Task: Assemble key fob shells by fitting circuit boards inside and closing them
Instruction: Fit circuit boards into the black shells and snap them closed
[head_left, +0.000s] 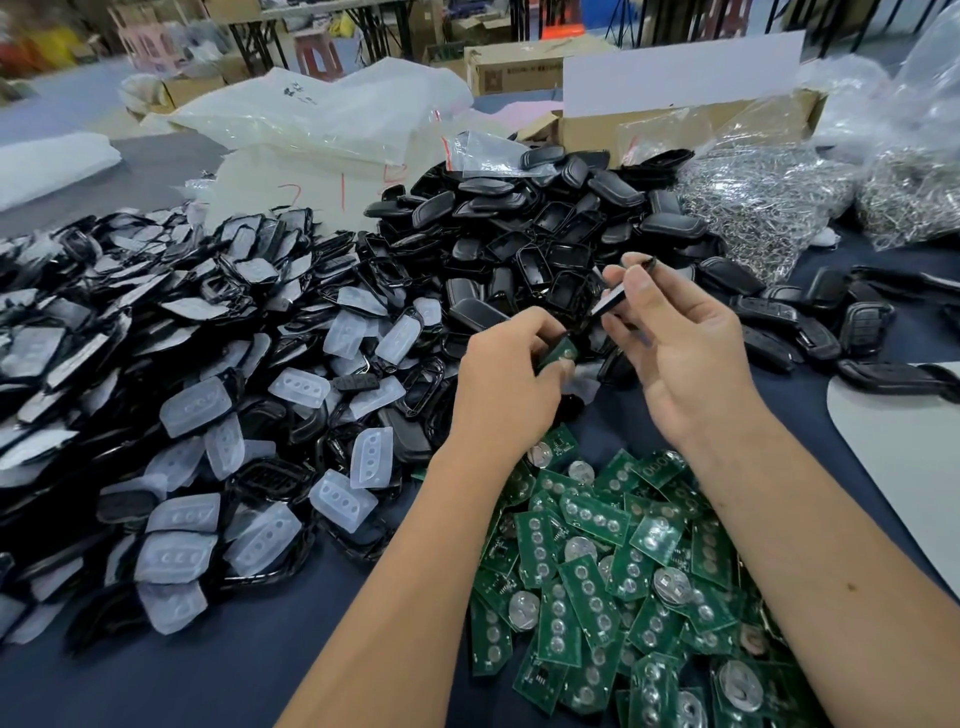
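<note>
The left hand (511, 364) pinches a green circuit board (558, 353); the right hand (670, 332) grips a black shell half (615, 299) just above it. The board should go in flat before any pressing. Heaps crowd left, far and near; the table (260, 670) lies bare near left.

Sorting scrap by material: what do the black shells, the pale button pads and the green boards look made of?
Black shells: likely moulded plastic, smooth with a soft sheen.
Button pads: probably silicone rubber, milky and translucent, with moulded dimples.
Green boards: look like laminate circuit board under glossy green coating, carrying shiny round metal contacts.
</note>
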